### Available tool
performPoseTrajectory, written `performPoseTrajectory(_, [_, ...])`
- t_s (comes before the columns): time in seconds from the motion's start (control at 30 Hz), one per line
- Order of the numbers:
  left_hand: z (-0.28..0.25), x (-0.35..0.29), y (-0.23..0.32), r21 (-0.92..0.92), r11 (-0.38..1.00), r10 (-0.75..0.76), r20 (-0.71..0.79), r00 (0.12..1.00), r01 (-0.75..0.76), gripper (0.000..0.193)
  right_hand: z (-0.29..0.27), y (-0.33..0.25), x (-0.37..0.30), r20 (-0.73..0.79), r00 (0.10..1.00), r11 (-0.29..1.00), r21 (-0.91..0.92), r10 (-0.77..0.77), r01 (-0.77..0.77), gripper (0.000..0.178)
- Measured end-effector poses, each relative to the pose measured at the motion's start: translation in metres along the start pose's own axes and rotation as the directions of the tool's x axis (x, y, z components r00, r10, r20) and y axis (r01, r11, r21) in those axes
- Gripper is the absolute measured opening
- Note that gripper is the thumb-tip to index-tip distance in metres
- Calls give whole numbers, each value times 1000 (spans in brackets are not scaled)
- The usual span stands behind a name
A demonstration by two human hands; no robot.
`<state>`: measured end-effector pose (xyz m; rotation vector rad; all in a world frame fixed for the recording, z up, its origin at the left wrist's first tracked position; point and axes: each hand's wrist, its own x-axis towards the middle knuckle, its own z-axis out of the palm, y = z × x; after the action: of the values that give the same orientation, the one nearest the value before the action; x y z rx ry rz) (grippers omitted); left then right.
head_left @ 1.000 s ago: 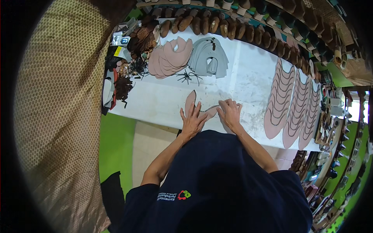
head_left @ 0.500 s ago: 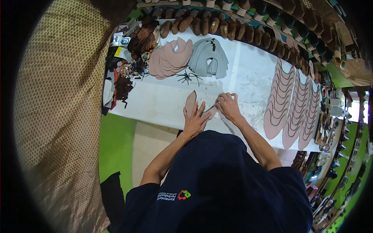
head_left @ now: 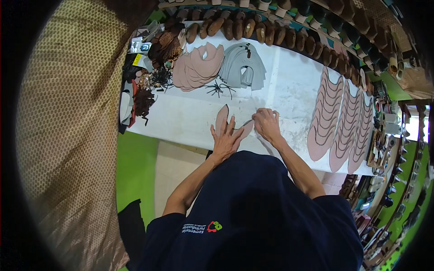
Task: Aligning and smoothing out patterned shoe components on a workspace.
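Observation:
My left hand lies with fingers spread on a curved pink shoe-upper piece, holding it flat on the white table near its front edge. One pointed arm of the piece reaches out left of the fingers, and its other arm rises on the right. Dark edging shows along parts of its rim. At the tip of that right arm my right hand is closed, thumb and fingers pinched together. What the pinch holds is too small to name. A pale narrow strip runs from below the right hand toward my body.
Pink pieces and grey pieces lie stacked at the back, with black cords before them. Overlapping rows of dark-edged pink pieces cover the right side. Brown shoe lasts line the far edge. Scraps clutter the left end.
My left hand has shifted slightly left, with its fingers spread. More of the piece's right arm and its dark rim shows between the hands. The right hand stays pinched near the tip.

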<state>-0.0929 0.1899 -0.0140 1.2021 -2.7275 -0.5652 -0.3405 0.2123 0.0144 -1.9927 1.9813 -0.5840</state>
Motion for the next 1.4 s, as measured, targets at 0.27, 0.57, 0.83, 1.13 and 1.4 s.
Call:
performPoseTrajectory(0.27, [-3,2,-8,32,998,61,-47,997,-60,52,7,-1,9,44,997,998,-6,-59,59,17])
performPoseTrajectory(0.57, [-1,4,-7,0,998,58,-41,997,-58,52,14,7,20,116,985,990,-44,-129,134,11])
performPoseTrajectory(0.83, [-7,15,4,14,994,104,53,993,-105,64,5,14,15,119,988,993,-49,-97,104,11])
performPoseTrajectory(1.13, [0,13,3,1,996,85,14,996,-85,59,-2,-4,18,48,988,989,-5,-147,148,13])
performPoseTrajectory(1.4, [-4,8,3,31,998,54,-40,998,-53,53,-1,-4,14,42,997,998,36,-58,56,14])
